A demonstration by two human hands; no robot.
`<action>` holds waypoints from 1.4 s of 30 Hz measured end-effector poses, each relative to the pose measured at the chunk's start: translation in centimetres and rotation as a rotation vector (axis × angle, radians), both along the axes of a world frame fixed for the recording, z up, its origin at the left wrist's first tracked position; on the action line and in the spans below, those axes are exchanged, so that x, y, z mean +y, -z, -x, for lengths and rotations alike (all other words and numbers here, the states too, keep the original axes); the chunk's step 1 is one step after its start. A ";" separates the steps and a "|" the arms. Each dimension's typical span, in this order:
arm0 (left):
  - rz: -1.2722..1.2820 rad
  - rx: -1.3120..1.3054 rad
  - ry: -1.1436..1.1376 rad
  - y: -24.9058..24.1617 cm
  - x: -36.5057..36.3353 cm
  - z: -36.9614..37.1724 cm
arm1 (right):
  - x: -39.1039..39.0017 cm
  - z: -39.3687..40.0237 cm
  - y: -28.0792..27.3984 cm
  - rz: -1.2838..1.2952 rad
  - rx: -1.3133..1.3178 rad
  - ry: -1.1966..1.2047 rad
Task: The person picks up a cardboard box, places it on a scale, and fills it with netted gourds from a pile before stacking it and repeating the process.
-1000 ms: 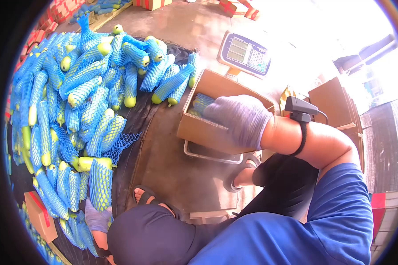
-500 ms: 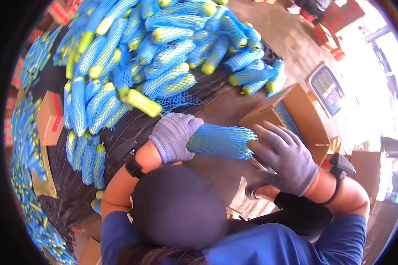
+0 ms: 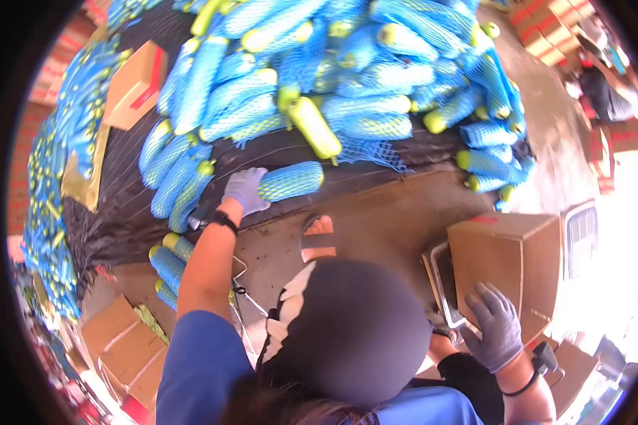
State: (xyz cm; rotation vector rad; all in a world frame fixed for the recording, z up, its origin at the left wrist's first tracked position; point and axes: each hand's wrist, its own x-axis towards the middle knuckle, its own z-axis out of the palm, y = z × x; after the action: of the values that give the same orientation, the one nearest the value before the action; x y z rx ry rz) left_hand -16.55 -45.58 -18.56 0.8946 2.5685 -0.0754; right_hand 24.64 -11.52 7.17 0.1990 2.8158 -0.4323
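Note:
My gloved left hand (image 3: pixel 247 191) holds one end of a green vegetable in blue netting (image 3: pixel 291 181), which lies level over the edge of the black sheet. Just above it is a bare green vegetable (image 3: pixel 313 130) without netting. My gloved right hand (image 3: pixel 495 328) is raised at the lower right, fingers apart, with nothing in it. It is near a cardboard box (image 3: pixel 503 262). A large heap of netted vegetables (image 3: pixel 376 78) fills the top of the view.
A taped cardboard box (image 3: pixel 131 92) stands on the black sheet (image 3: pixel 113 205) at the left. More netted vegetables lie at the far left. An open carton (image 3: pixel 124 340) is at the lower left. A metal frame (image 3: pixel 438 287) stands beside the right-hand box. Another person (image 3: pixel 606 88) is at the upper right.
My left hand has moved left with the netted vegetable, towards the black sheet. My right hand has come away from the netting and moved down and right. The view has shifted too.

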 end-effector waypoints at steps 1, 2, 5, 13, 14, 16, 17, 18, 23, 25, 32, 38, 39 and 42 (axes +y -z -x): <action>0.024 -0.070 0.002 0.6 0.1 0.6 | -0.2 0.2 0.2 0.000 -0.018 0.030; 0.045 -0.142 0.005 1.1 0.0 0.7 | -0.5 0.2 0.4 -0.022 -0.047 0.043; -0.179 0.044 0.037 1.9 -0.2 0.9 | -1.0 0.4 0.8 -0.034 -0.070 0.039; -0.784 0.079 -0.740 4.0 -3.5 10.3 | -0.9 2.2 1.7 0.036 -0.019 -0.049; -0.719 0.105 -0.697 3.6 -3.2 10.9 | -0.9 2.3 1.9 0.032 -0.014 -0.037; -0.723 0.227 -0.550 2.3 -1.7 11.5 | -0.8 2.6 2.3 0.074 0.013 -0.097; -0.720 0.348 -0.415 1.8 -0.9 11.6 | -0.8 2.7 2.4 0.069 0.016 -0.085; -0.623 0.459 -0.332 0.7 0.2 11.7 | -0.8 2.9 2.4 0.088 0.006 -0.082; -0.771 0.496 -0.188 -1.9 5.9 14.1 | -0.1 3.3 2.5 0.128 0.001 -0.042; -0.852 0.617 -0.241 -3.8 8.6 14.6 | 0.5 3.1 2.7 0.131 -0.027 -0.061; -0.671 0.840 -0.186 -8.8 16.1 19.5 | 1.5 3.3 2.0 0.195 -0.032 -0.011; -0.652 0.569 0.048 -11.4 22.9 18.9 | 3.1 3.4 -0.1 0.237 0.087 -0.048; -0.659 0.564 0.078 -12.1 24.6 18.7 | 3.6 3.5 -1.4 0.194 0.104 -0.074; -0.528 0.430 0.153 -14.3 28.7 19.1 | 4.4 2.9 -5.4 0.123 0.136 -0.007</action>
State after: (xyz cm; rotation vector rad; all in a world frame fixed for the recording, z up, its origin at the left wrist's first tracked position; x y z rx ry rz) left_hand -35.61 -16.87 -4.26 1.3934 2.9696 0.4322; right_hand 21.74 -7.16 12.60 0.1382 2.9083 -0.6376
